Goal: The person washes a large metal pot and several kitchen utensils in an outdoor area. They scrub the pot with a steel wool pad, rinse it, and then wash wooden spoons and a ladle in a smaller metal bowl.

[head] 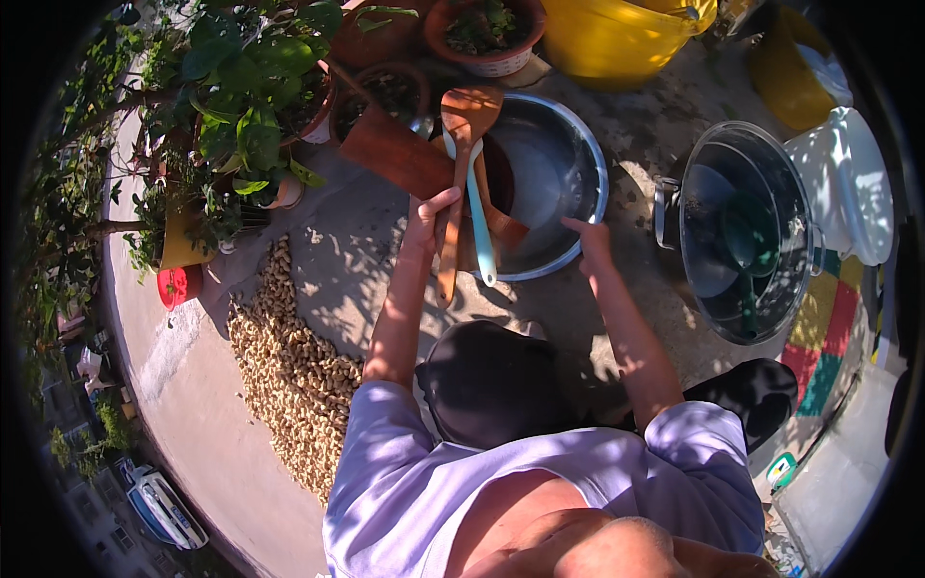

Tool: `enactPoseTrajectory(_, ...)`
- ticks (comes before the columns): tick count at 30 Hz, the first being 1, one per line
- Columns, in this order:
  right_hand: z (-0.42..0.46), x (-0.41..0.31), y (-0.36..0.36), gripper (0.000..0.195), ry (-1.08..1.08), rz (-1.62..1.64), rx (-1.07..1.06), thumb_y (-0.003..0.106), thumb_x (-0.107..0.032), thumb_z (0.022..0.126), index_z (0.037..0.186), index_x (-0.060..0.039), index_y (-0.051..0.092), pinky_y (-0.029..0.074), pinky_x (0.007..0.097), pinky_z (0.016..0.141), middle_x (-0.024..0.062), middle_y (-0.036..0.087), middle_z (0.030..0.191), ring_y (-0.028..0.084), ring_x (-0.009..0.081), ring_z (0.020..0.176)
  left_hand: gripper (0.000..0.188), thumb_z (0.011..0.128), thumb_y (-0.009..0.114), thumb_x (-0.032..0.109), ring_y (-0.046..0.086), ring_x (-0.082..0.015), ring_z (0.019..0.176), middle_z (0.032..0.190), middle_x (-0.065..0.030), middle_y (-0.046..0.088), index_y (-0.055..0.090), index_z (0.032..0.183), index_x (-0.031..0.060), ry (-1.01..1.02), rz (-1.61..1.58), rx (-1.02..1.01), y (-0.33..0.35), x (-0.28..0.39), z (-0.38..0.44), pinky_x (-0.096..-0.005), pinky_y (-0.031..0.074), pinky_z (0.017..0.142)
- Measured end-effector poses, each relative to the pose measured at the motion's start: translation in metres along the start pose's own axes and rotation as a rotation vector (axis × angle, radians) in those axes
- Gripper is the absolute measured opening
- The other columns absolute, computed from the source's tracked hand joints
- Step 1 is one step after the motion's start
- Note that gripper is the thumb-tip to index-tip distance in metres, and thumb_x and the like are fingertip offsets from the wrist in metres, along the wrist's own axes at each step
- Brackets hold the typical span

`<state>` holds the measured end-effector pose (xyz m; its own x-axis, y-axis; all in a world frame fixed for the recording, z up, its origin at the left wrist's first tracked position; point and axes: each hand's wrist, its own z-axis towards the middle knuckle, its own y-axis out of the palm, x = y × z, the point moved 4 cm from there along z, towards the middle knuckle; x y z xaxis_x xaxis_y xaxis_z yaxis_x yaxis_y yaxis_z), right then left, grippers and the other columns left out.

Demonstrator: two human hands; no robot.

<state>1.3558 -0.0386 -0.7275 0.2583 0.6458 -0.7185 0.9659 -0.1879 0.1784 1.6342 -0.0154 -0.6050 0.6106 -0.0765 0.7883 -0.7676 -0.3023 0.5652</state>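
My left hand (432, 217) grips a bundle of kitchen utensils over the left side of a round metal basin (589, 137). Among them are a wooden spatula (470, 115) and a utensil with a light blue handle (478, 217). A flat reddish-brown board or blade (405, 155) extends to the left from the bundle. Other wooden pieces lie partly hidden behind these. At the basin's right inner rim, my right hand (589, 235) has its index finger stretched out over the basin, and nothing shows in it. The basin appears to hold shallow clear water.
To the right stand a metal pot (784, 152) with a green ladle (749, 289) inside and a white bucket (816, 166). A yellow tub (614, 43) and potted plants (484, 43) line the top. Peanuts in shells (296, 383) cover ground at the left, near a red container (178, 285).
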Motion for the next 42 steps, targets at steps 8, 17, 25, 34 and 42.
enactPoseTrajectory(8,-0.008,-0.012,-0.001,0.034,-0.022,-0.063,-0.063,0.065,0.008,0.065,0.098,0.0015,0.061,0.050,0.0330,0.066,0.0083,0.064,0.082,0.062,0.0208,0.073,0.057,0.076,0.073,0.006,0.061,-0.0213,0.101,0.114,-0.0122,0.057,0.045,0.126,-0.0023,-0.074,0.164,0.085,-0.042,0.018,-0.024,-0.0331,0.051,0.088)
enactPoseTrajectory(17,-0.012,-0.017,0.001,0.038,-0.081,-0.003,-0.084,0.063,0.010,0.061,0.098,0.0006,0.060,0.049,0.0327,0.062,0.0074,0.063,0.080,0.061,0.0203,0.071,0.061,0.076,0.072,0.003,0.059,-0.0218,0.104,0.117,-0.0102,0.056,0.044,0.130,0.0012,-0.056,0.157,0.114,-0.062,0.016,-0.025,-0.0348,0.049,0.092)
enactPoseTrajectory(25,-0.041,-0.069,0.007,0.029,-0.165,-0.102,-0.128,0.061,0.011,0.061,0.089,0.0035,0.062,0.050,0.0329,0.060,0.0082,0.063,0.073,0.062,0.0221,0.066,0.055,0.078,0.071,0.001,0.065,-0.0221,0.092,0.110,-0.0118,0.060,0.046,0.127,0.0003,-0.051,0.109,0.078,-0.029,0.044,-0.039,-0.0349,0.055,0.083)
enactPoseTrajectory(34,-0.112,-0.123,0.003,0.010,-0.086,-0.110,-0.158,0.062,0.005,0.067,0.076,0.0009,0.064,0.049,0.0310,0.051,0.0069,0.060,0.066,0.060,0.0196,0.058,0.035,0.080,0.070,0.002,0.064,-0.0160,0.084,0.100,-0.0080,0.064,0.056,0.112,-0.0009,-0.121,0.280,-0.019,0.037,0.136,-0.065,-0.0272,0.052,0.079)
enactPoseTrajectory(42,-0.163,-0.230,-0.057,0.005,-0.190,-0.143,-0.137,0.063,0.000,0.069,0.071,0.0046,0.064,0.053,0.0326,0.051,0.0115,0.062,0.066,0.062,0.0208,0.054,0.047,0.083,0.069,0.008,0.064,-0.0206,0.093,0.104,-0.0098,0.062,0.049,0.125,0.0014,-0.195,0.163,-0.190,0.118,0.158,-0.070,-0.0350,0.054,0.084)
